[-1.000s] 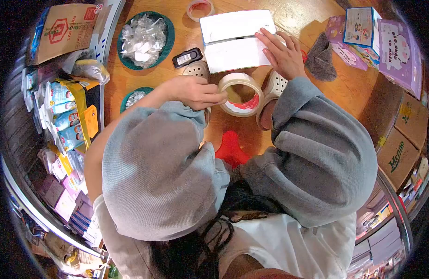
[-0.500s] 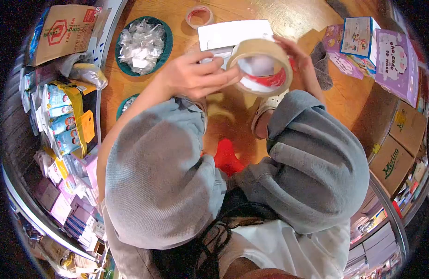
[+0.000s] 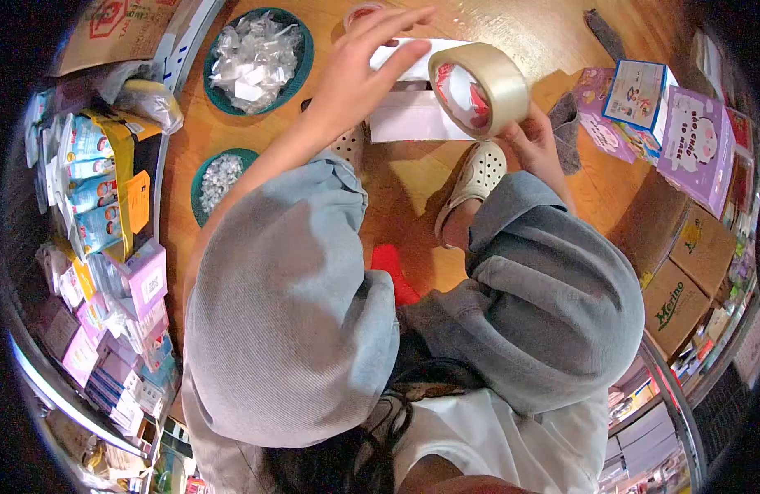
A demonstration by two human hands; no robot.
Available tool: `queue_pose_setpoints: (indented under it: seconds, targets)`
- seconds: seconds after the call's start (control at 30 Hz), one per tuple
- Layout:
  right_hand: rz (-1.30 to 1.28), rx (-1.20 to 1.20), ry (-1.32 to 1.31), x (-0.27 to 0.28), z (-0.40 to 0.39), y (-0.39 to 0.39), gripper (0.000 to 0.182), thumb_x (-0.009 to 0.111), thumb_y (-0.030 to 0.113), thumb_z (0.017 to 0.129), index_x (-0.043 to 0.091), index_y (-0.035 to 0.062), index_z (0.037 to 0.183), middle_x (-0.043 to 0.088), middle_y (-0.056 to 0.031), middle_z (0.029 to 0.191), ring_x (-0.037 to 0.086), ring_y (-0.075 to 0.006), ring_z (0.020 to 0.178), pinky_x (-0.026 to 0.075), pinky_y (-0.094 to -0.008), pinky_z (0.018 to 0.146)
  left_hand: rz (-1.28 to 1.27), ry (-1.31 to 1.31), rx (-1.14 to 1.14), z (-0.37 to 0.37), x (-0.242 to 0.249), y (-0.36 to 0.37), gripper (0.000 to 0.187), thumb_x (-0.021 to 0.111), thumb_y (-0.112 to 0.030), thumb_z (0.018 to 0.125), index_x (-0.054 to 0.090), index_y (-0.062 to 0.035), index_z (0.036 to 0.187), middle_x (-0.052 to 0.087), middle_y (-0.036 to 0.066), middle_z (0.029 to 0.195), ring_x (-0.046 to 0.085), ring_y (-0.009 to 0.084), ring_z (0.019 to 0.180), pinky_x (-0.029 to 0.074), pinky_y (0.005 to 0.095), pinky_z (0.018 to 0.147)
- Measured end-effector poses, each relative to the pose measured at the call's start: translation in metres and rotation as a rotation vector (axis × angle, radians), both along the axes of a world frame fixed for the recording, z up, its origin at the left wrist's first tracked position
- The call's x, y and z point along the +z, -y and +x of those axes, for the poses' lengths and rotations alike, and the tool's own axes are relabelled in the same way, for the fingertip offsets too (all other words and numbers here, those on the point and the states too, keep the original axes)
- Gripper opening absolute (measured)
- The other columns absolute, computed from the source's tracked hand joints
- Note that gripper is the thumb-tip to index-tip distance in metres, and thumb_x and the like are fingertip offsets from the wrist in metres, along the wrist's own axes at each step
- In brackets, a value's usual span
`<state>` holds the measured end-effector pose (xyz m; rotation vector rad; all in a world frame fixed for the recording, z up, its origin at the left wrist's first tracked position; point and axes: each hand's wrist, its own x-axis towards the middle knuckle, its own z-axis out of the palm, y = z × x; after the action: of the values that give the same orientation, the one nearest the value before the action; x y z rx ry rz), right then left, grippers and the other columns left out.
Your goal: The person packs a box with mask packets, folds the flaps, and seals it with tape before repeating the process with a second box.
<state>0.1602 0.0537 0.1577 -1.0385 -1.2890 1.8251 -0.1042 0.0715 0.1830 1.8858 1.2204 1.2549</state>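
Near a green basket (image 3: 303,81), your spread left hand (image 3: 355,78) looks empty. Your right hand (image 3: 535,144) grips the tape roll (image 3: 507,78), partly hiding a white box (image 3: 413,119).

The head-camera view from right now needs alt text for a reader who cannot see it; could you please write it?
A person's right hand holds a roll of packing tape, the open left hand beside it, near a white box on a wood-look floor. Two green baskets of clear plastic pieces sit to the left.
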Motion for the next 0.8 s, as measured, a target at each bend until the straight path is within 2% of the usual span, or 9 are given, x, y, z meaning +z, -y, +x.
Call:
queue_pose_setpoints:
  seconds: [0.03, 0.07, 0.17, 0.2, 0.3, 0.4, 0.57, 0.7, 0.8]
  targets:
    - [0.046, 0.045, 0.028, 0.002, -0.002, -0.001, 0.043, 0.063, 0.017, 0.085, 0.049, -0.0013, 0.121, 0.059, -0.0071, 0.109, 0.054, -0.0156, 0.101, 0.044, -0.0304, 0.087, -0.143, 0.135, 0.018, 0.004, -0.003, -0.002, 0.034, 0.045, -0.029, 0.094, 0.061, -0.0054, 0.112, 0.061, 0.01, 0.109, 0.055, 0.0193, 0.102, 0.041, 0.032, 0.09]
    - [0.094, 0.089, 0.054, 0.005, -0.003, -0.003, 0.044, 0.064, 0.015, 0.084, 0.048, -0.0017, 0.121, 0.059, -0.007, 0.109, 0.054, -0.0152, 0.101, 0.044, -0.0293, 0.087, -0.256, 0.097, 0.005, 0.006, -0.005, -0.001, 0.042, 0.035, -0.034, 0.098, 0.06, -0.0047, 0.114, 0.061, 0.009, 0.11, 0.054, 0.0178, 0.103, 0.038, 0.03, 0.094]
    - [0.08, 0.115, 0.05, 0.014, -0.01, -0.003, 0.042, 0.064, 0.011, 0.084, 0.049, -0.0025, 0.121, 0.059, -0.0072, 0.108, 0.054, -0.0145, 0.101, 0.042, -0.0276, 0.087, -0.402, 0.09, -0.074, 0.011, -0.01, 0.001, 0.044, 0.033, -0.036, 0.098, 0.06, -0.0053, 0.114, 0.062, 0.01, 0.109, 0.055, 0.0193, 0.104, 0.037, 0.029, 0.095]
    - [0.09, 0.128, 0.079, 0.015, -0.009, -0.004, 0.042, 0.063, 0.011, 0.084, 0.049, -0.0026, 0.121, 0.059, -0.0074, 0.108, 0.054, -0.0145, 0.101, 0.042, -0.0278, 0.087, -0.475, 0.097, -0.085, 0.011, 0.004, 0.004, 0.044, 0.033, -0.036, 0.098, 0.061, -0.0054, 0.114, 0.062, 0.012, 0.111, 0.055, 0.0195, 0.106, 0.037, 0.0293, 0.095]
    - [0.1, 0.155, 0.12, 0.015, -0.01, -0.005, 0.041, 0.063, 0.01, 0.084, 0.049, -0.0031, 0.12, 0.059, -0.0079, 0.108, 0.054, -0.0143, 0.101, 0.042, -0.0282, 0.087, -0.421, 0.043, -0.036, 0.014, 0.007, 0.009, 0.044, 0.035, -0.036, 0.097, 0.062, -0.005, 0.112, 0.063, 0.012, 0.11, 0.056, 0.019, 0.107, 0.039, 0.0301, 0.094]
    - [0.103, 0.153, 0.112, 0.015, -0.012, -0.005, 0.042, 0.064, 0.011, 0.084, 0.049, -0.0036, 0.12, 0.059, -0.008, 0.108, 0.054, -0.0139, 0.101, 0.042, -0.0284, 0.088, -0.432, -0.04, 0.002, 0.013, 0.011, 0.01, 0.04, 0.04, -0.034, 0.096, 0.063, -0.0045, 0.11, 0.064, 0.012, 0.108, 0.058, 0.0194, 0.104, 0.041, 0.0298, 0.092]
    - [0.143, 0.158, 0.178, 0.016, -0.012, -0.006, 0.046, 0.064, 0.013, 0.084, 0.047, -0.0044, 0.123, 0.058, -0.0079, 0.109, 0.053, -0.0144, 0.103, 0.04, -0.0284, 0.091, -0.343, -0.053, 0.027, 0.016, 0.01, 0.01, 0.029, 0.055, -0.027, 0.089, 0.065, -0.0031, 0.103, 0.066, 0.01, 0.102, 0.063, 0.0176, 0.091, 0.048, 0.0289, 0.082]
    - [0.21, 0.156, 0.253, 0.015, -0.011, -0.007, 0.045, 0.065, 0.015, 0.082, 0.05, -0.0058, 0.12, 0.053, -0.0125, 0.122, 0.049, -0.0174, 0.112, 0.036, -0.0306, 0.096, -0.287, -0.099, 0.059, 0.018, 0.012, 0.01, 0.025, 0.064, -0.022, 0.083, 0.067, -0.0025, 0.098, 0.068, 0.009, 0.096, 0.065, 0.015, 0.083, 0.052, 0.0291, 0.076]
    - [0.27, 0.165, 0.318, 0.009, -0.007, -0.009, 0.044, 0.066, 0.018, 0.081, 0.053, -0.0056, 0.116, 0.048, -0.0163, 0.131, 0.045, -0.0209, 0.119, 0.033, -0.0324, 0.1, -0.326, -0.016, 0.068, 0.02, 0.011, 0.009, 0.023, 0.067, -0.02, 0.081, 0.067, -0.0025, 0.096, 0.068, 0.008, 0.091, 0.065, 0.0148, 0.083, 0.052, 0.0292, 0.076]
